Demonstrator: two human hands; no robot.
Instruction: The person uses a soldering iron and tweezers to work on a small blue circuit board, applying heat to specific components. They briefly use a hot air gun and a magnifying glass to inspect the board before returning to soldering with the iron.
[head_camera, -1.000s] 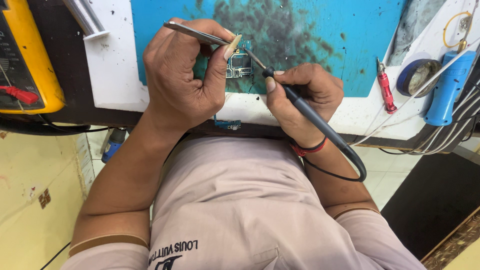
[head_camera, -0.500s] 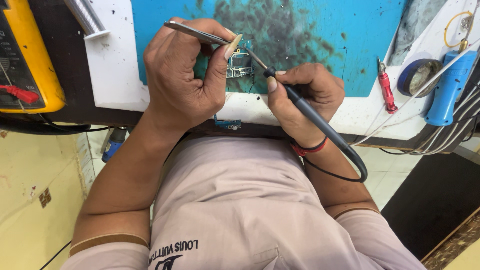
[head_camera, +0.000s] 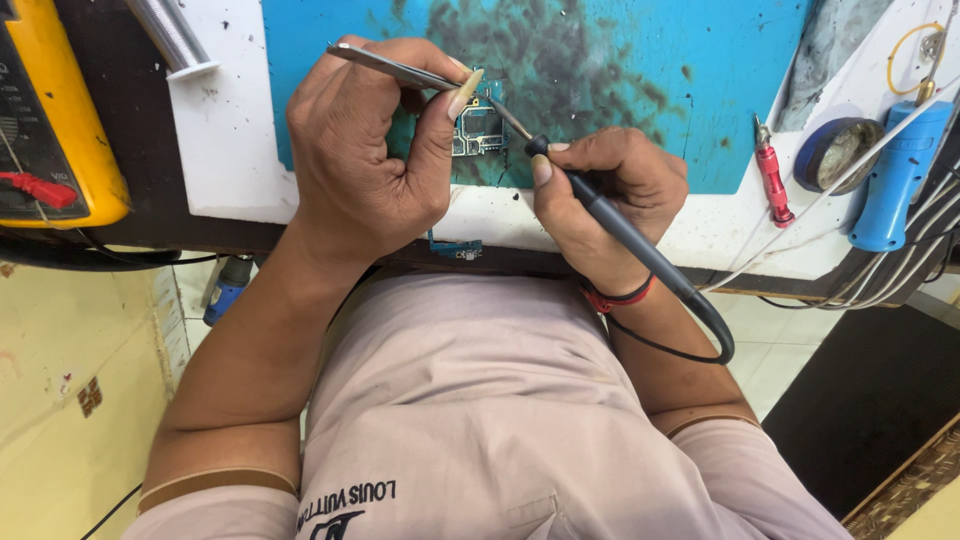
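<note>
A small circuit board (head_camera: 478, 130) lies on the stained blue work mat (head_camera: 620, 70). My left hand (head_camera: 365, 150) grips metal tweezers (head_camera: 385, 63) whose tips reach toward the board. My right hand (head_camera: 605, 190) holds a grey soldering iron (head_camera: 620, 225) like a pen, its thin tip touching the board's right edge. The iron's black cable loops down past my right wrist, which wears a red band. My fingers hide part of the board.
A yellow multimeter (head_camera: 50, 120) with a red probe sits at the left. A solder spool (head_camera: 175, 35) lies at top left. A red screwdriver (head_camera: 772, 185), a tape roll (head_camera: 835, 150) and a blue tool (head_camera: 900, 175) with cables lie at right. Another small board (head_camera: 455, 245) pokes out at the bench edge.
</note>
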